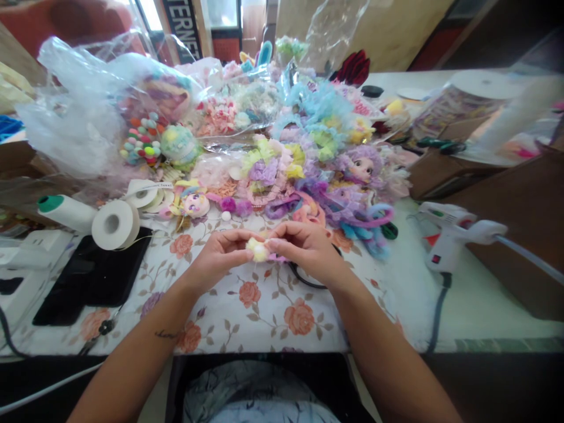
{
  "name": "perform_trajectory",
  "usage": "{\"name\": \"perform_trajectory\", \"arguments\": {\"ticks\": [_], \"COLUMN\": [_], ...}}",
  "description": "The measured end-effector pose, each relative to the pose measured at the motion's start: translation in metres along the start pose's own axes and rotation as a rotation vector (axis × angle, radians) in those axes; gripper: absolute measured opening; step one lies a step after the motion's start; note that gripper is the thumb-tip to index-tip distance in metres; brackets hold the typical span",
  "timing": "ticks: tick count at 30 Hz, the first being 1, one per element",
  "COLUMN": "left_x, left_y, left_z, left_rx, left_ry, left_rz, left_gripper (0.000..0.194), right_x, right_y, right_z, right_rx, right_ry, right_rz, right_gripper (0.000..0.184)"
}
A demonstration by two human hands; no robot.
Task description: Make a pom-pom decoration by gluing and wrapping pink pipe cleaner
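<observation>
Between my two hands, above the flowered tablecloth (273,314), is a small fluffy pale yellow piece (258,249), perhaps a pompom. My left hand (224,249) pinches it from the left, thumb below and index finger above. My right hand (304,247) is closed at its right side, fingertips together near the left hand's. A bit of purple material shows under the right fingers, and its kind is hidden. Just beyond the hands lie a doll head (197,204) with pastel trim, a purple pompom (228,204) and purple fuzzy strands (286,207).
Pastel ruffles (264,170), a purple-haired doll head (363,167) and plastic bags (83,111) pile up behind. A glue gun (445,235) with a cord stands at right, by a cardboard box (520,235). At left are ribbon rolls (115,225), a thread cone (66,212) and black phones (110,270).
</observation>
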State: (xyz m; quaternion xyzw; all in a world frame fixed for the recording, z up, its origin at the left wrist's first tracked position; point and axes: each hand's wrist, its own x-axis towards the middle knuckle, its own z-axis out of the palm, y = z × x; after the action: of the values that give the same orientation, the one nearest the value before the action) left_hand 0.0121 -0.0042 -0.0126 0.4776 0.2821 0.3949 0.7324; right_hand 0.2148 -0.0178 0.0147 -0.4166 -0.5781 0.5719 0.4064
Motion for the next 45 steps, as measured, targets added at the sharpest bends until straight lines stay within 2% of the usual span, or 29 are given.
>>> {"name": "perform_trajectory", "arguments": {"ticks": [13, 26, 38, 45], "left_x": [0.001, 0.003, 0.005, 0.005], "left_y": [0.000, -0.005, -0.008, -0.010], "left_z": [0.002, 0.001, 0.000, 0.001], "left_rx": [0.105, 0.455, 0.544, 0.635], "left_ry": [0.073, 0.215, 0.281, 0.379], "left_rz": [0.027, 0.229, 0.349, 0.424], "left_gripper": [0.024, 0.022, 0.020, 0.018], "right_x": [0.000, 0.002, 0.003, 0.005], "right_y": [0.002, 0.006, 0.013, 0.024], "right_z": [-0.002, 0.001, 0.011, 0.020], "right_rx": [-0.196, -0.324, -0.426, -0.472], "right_ry": [0.043, 0.100, 0.150, 0.226], "right_rz": [-0.056, -0.104, -0.242, -0.329], "right_gripper": [0.022, 0.020, 0.021, 0.023]}}
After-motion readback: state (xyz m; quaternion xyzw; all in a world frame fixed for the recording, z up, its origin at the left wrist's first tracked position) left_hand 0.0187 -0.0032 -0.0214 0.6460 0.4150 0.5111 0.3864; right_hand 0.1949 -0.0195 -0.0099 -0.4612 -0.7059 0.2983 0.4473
